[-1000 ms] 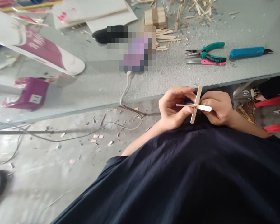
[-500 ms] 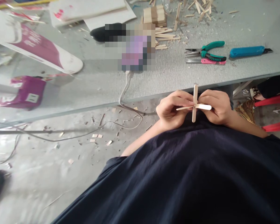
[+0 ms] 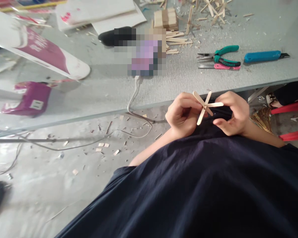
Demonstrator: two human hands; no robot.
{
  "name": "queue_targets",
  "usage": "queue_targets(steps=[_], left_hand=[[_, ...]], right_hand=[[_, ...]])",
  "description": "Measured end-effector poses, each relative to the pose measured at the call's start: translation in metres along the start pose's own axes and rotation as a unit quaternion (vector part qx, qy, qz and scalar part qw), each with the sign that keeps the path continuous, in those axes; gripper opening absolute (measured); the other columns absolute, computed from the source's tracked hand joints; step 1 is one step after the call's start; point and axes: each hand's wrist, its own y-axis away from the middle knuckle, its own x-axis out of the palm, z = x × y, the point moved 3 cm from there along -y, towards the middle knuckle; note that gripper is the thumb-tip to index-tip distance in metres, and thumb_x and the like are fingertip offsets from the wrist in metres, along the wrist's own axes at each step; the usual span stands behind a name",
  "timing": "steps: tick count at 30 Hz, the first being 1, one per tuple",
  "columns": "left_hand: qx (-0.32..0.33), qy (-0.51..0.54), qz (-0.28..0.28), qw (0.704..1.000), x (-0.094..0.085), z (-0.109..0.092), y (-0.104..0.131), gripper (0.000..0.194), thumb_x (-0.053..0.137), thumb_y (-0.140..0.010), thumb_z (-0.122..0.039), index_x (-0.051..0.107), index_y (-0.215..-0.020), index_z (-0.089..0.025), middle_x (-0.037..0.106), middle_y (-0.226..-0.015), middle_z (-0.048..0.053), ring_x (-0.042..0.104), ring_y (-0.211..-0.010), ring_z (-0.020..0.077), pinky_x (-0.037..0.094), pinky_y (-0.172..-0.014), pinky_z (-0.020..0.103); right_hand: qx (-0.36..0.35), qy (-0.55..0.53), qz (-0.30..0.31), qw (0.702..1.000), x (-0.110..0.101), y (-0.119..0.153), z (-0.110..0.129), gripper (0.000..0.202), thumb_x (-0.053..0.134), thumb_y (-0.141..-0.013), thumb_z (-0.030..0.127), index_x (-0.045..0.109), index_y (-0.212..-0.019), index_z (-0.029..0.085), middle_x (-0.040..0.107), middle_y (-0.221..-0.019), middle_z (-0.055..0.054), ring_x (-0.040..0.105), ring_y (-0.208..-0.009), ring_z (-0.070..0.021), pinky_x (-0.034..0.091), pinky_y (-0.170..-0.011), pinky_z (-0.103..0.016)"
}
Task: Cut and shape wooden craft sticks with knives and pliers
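Note:
Wooden craft sticks joined near their middles form a star-like piece in front of my body, just off the table's front edge. My left hand pinches this piece from the left side, its fingers curled in near the centre. To the right, my right hand has its thumb and fingers spread apart. Its index fingertip is close to the end of the stick pointing right; whether they touch I cannot tell. Dark shirt cloth shows between the thumb and fingers of that hand.
On the table lie green-handled pliers, a pink-handled blade, a blue utility knife, a bundle of craft sticks and loose sticks. A white cable hangs over the edge. A red stool stands right.
My right hand has opened and let go of the stick piece, which has turned and tilted in my left hand. The left hand has hardly moved.

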Motion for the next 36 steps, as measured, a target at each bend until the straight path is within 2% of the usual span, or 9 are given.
queue_targets(steps=[4,10,14,18,21,23,27,31,36], left_hand=[[0.019,-0.017,0.013,1.0,-0.002,-0.002,-0.003,0.009,0.081,-0.115,-0.027,0.077,-0.107,-0.026,0.079,-0.09,0.0,0.08,-0.072,0.0109,0.064,-0.063,0.023],[0.008,-0.009,0.025,1.0,0.001,-0.004,-0.005,0.012,0.084,-0.111,-0.026,0.076,-0.103,-0.028,0.079,-0.085,-0.001,0.074,-0.067,0.0107,0.06,-0.061,0.024],[-0.066,0.031,0.025,0.997,0.001,-0.002,-0.004,0.01,0.083,-0.109,-0.019,0.077,-0.108,-0.028,0.08,-0.087,-0.003,0.074,-0.068,0.0102,0.059,-0.06,0.022],[-0.069,0.003,0.025,0.997,-0.001,-0.008,-0.014,0.013,0.081,-0.106,-0.014,0.08,-0.103,-0.026,0.083,-0.09,-0.001,0.08,-0.075,0.0109,0.065,-0.068,0.022],[-0.134,0.024,0.038,0.99,0.0,-0.012,-0.034,0.01,0.087,-0.107,-0.028,0.08,-0.101,-0.025,0.085,-0.088,0.0,0.082,-0.07,0.0119,0.069,-0.066,0.023],[-0.213,0.055,0.055,0.974,0.0,-0.013,-0.052,0.025,0.094,-0.104,-0.043,0.079,-0.1,-0.025,0.084,-0.082,-0.001,0.081,-0.063,0.0134,0.07,-0.061,0.024],[-0.275,0.089,0.098,0.952,0.001,-0.009,-0.097,0.038,0.104,-0.093,-0.051,0.078,-0.092,-0.024,0.08,-0.073,-0.001,0.08,-0.059,0.0155,0.07,-0.055,0.026],[-0.244,0.058,0.099,0.963,0.0,0.029,-0.151,0.026,0.098,-0.093,-0.033,0.074,-0.091,-0.024,0.077,-0.074,-0.002,0.078,-0.063,0.0142,0.071,-0.062,0.028],[-0.248,-0.104,0.031,0.963,-0.014,0.125,-0.221,0.013,0.078,-0.096,-0.01,0.074,-0.096,-0.023,0.08,-0.088,0.001,0.078,-0.075,0.0145,0.069,-0.078,0.033]], right_hand=[[0.024,0.022,0.066,0.997,0.004,-0.001,0.003,0.024,0.084,-0.106,0.042,0.072,-0.123,0.029,0.086,-0.096,0.0,0.083,-0.08,-0.0218,0.056,-0.067,-0.04],[-0.006,0.02,0.07,0.997,0.003,-0.006,0.008,0.016,0.079,-0.109,0.027,0.071,-0.122,0.031,0.091,-0.099,0.002,0.085,-0.077,-0.0201,0.054,-0.064,-0.041],[0.007,0.016,0.059,0.998,0.004,-0.003,0.008,0.017,0.08,-0.108,0.025,0.071,-0.122,0.028,0.091,-0.103,-0.001,0.088,-0.084,-0.0208,0.059,-0.068,-0.038],[0.027,0.028,-0.007,0.999,0.002,-0.005,0.006,0.021,0.082,-0.108,0.031,0.07,-0.125,0.028,0.087,-0.097,-0.003,0.084,-0.079,-0.0217,0.064,-0.069,-0.037],[-0.059,0.051,-0.059,0.995,-0.006,-0.02,-0.004,0.037,0.08,-0.11,0.029,0.069,-0.145,0.028,0.088,-0.099,-0.005,0.082,-0.077,-0.0226,0.066,-0.067,-0.037],[-0.128,0.072,-0.073,0.986,-0.015,-0.038,-0.015,0.048,0.08,-0.11,0.028,0.067,-0.157,0.027,0.089,-0.107,-0.008,0.084,-0.085,-0.0247,0.069,-0.07,-0.039],[-0.212,0.071,-0.011,0.975,-0.03,-0.089,-0.038,0.032,0.078,-0.112,0.024,0.076,-0.143,0.032,0.088,-0.11,-0.004,0.084,-0.09,-0.0201,0.069,-0.078,-0.034],[-0.186,-0.01,0.095,0.978,-0.029,-0.137,-0.071,0.014,0.071,-0.119,0.033,0.08,-0.13,0.033,0.087,-0.106,0.0,0.082,-0.09,-0.0158,0.066,-0.08,-0.031],[-0.103,0.113,0.154,0.976,-0.018,-0.185,-0.16,0.037,0.053,-0.123,0.045,0.085,-0.126,0.027,0.086,-0.111,-0.007,0.079,-0.096,-0.0215,0.064,-0.09,-0.042]])
